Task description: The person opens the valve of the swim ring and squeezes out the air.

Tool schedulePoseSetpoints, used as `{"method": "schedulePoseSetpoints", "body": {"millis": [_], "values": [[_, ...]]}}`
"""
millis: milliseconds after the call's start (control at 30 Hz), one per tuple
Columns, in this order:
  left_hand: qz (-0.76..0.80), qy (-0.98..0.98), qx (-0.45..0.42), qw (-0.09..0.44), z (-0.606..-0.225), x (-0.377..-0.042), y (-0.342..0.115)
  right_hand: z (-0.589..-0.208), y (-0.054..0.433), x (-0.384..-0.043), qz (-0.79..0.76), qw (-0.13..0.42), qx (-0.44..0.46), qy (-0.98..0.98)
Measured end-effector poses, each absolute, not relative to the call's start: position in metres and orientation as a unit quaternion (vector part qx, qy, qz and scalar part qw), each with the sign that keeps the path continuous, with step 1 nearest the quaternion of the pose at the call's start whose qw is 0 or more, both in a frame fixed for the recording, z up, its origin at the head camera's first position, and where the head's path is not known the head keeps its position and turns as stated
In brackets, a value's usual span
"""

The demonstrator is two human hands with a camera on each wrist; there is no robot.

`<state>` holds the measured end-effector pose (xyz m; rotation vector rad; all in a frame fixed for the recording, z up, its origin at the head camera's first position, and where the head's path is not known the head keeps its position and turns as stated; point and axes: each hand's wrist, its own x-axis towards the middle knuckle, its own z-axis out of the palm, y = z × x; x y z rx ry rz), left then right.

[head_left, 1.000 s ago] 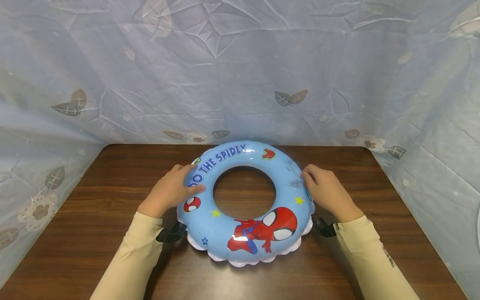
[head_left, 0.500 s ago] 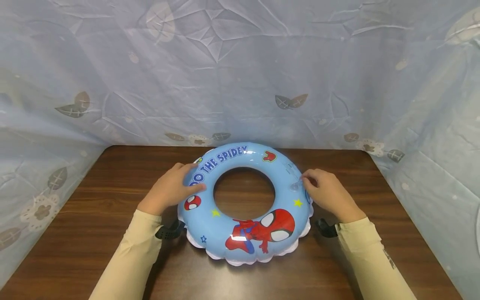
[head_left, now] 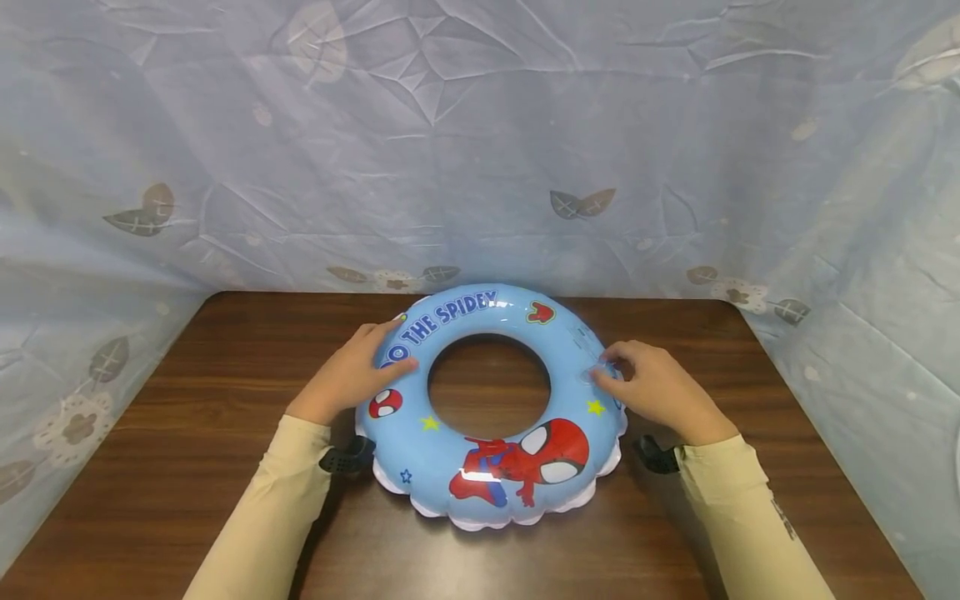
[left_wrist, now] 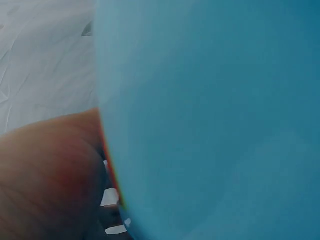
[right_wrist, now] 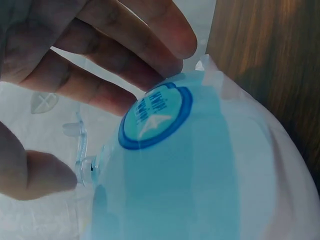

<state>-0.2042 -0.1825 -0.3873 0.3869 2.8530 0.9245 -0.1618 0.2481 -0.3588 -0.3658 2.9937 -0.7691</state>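
Well, your left hand (head_left: pixel 345 375): lay loosely spread on the swim ring (head_left: pixel 420 454).
Your right hand (head_left: pixel 662 390): parted, holding nothing, thumb at the valve (right_wrist: pixel 89 171).

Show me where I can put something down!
There's bare tabletop left of the left sleeve, right of the right sleeve, and between them, nearer than the swim ring. The ring's hole shows bare tabletop too. Its sides are crowded by the left hand and right hand.
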Motion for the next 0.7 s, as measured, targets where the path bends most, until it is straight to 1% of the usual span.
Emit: {"method": "schedulePoseSetpoints", "body": {"millis": [367, 567, 700], "values": [[0.267, 0.953, 0.125, 0.069, -0.382, -0.199, -0.178, -0.364, 0.246, -0.167, -0.246, 0.025, -0.102, 0.964], [0.234, 0.962, 0.113, 0.088, -0.374, -0.194, -0.175, -0.369, 0.248, -0.176, -0.265, 0.020, -0.113, 0.957], [0.220, 0.964, 0.109, 0.101, -0.365, -0.190, -0.174, -0.371, 0.248, -0.181, -0.276, 0.028, -0.115, 0.954]]}}
